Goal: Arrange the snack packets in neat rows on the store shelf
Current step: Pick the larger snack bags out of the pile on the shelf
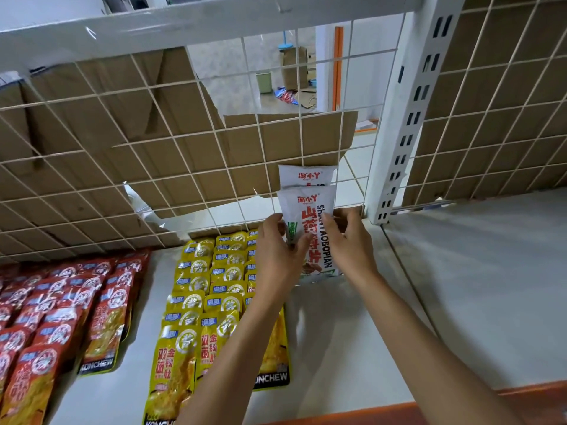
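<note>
**White pkts at shelf back: tip risk**

Both hands on a white snack packet with red lettering (310,216), upright at 12 o'clock on the pale grey shelf board (460,286). It touches a second white packet (306,176), which leans on the white wire mesh (122,148).

- **Grip:** left hand (276,253) fingers curl round its left edge. Right hand (349,243) pinches its right edge.
- **Risk:** no prop in front, so on release it prob. slumps fwd or skews the row.
- **Count:** white pkts, 2. Yellow snack packets (214,277) at 8 o'clock, 3 columns, third partly behind the arm. Red snack packets (70,299) at 9 o'clock, cut by the frame, no. unclear.
</note>
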